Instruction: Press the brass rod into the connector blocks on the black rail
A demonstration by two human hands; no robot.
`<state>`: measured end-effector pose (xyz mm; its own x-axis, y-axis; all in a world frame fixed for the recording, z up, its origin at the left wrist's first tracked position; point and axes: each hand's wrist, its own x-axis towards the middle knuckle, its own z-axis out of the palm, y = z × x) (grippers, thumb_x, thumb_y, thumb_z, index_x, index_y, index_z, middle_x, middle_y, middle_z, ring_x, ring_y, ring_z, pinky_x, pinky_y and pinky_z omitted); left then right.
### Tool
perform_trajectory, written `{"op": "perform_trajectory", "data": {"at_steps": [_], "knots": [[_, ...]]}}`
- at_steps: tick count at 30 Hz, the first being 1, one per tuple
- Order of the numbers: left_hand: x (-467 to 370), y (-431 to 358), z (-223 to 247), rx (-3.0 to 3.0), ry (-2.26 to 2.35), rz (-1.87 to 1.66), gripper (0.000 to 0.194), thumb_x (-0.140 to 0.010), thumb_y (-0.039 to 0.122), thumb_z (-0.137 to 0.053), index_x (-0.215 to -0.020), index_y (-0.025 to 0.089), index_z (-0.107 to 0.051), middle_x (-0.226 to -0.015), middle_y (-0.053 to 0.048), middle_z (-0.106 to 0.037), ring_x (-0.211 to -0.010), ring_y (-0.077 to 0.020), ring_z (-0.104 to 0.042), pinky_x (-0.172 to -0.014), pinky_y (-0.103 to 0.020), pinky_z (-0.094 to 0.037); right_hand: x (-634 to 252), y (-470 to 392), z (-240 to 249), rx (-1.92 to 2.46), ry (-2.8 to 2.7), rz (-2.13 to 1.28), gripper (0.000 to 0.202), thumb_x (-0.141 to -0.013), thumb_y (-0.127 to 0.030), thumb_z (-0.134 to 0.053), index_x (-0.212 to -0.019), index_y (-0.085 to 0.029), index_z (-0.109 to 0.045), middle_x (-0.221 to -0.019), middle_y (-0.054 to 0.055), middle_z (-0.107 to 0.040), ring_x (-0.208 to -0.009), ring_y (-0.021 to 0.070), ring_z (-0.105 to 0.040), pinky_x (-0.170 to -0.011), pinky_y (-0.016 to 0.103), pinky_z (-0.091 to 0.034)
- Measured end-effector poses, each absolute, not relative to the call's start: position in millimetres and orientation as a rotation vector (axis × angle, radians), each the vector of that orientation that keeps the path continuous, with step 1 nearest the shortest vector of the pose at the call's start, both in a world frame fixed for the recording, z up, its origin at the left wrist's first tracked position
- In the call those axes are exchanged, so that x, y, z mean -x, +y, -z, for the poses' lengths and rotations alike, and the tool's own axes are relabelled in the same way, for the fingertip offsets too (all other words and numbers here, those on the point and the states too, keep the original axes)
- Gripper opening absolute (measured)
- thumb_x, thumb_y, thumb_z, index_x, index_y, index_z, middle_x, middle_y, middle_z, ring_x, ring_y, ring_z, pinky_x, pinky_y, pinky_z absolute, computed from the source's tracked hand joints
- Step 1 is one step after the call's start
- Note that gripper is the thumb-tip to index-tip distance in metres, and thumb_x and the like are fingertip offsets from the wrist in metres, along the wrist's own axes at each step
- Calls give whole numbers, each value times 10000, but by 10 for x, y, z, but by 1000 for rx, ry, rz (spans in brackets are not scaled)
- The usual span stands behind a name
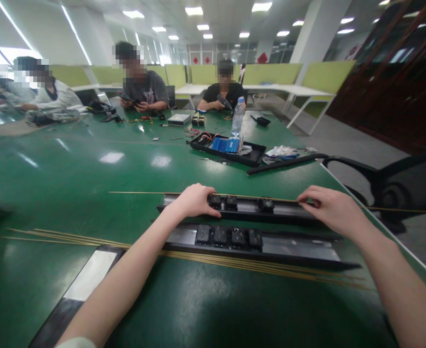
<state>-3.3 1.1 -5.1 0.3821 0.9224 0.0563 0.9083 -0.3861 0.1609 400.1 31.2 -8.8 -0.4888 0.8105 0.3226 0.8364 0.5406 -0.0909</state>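
Note:
My left hand (198,200) is wrapped over the far black channel (288,209), thumb on its near side and fingers behind, beside small black blocks (230,202). A thin brass-coloured rod (136,192) runs along that channel's far edge. My right hand (319,205) pinches the rod near the channel's right end. Nearer to me, a second black channel (296,246) holds several black square blocks (220,235) side by side. Several more thin rods (234,263) lie along its near edge and pass under my left forearm.
A black tray (256,153) with blue pieces, a water bottle (238,117) and a black strip (285,164) lie beyond. A flat black-and-white panel (91,273) is at near left. People sit across the green table (71,179); a chair (390,179) stands right.

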Motion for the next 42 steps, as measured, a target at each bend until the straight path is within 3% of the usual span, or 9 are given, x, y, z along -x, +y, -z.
{"op": "perform_trajectory", "data": {"at_steps": [42], "knots": [[27, 4, 34, -2514, 1687, -201, 632, -646, 750, -709, -978, 212, -716, -898, -93, -759, -849, -301, -699, -691, -327, -465, -4314, 354, 3, 1554, -2371, -33, 184, -792, -381, -605, -822, -246, -726, -778, 21, -655, -668, 185, -573, -619, 321, -396]]}}
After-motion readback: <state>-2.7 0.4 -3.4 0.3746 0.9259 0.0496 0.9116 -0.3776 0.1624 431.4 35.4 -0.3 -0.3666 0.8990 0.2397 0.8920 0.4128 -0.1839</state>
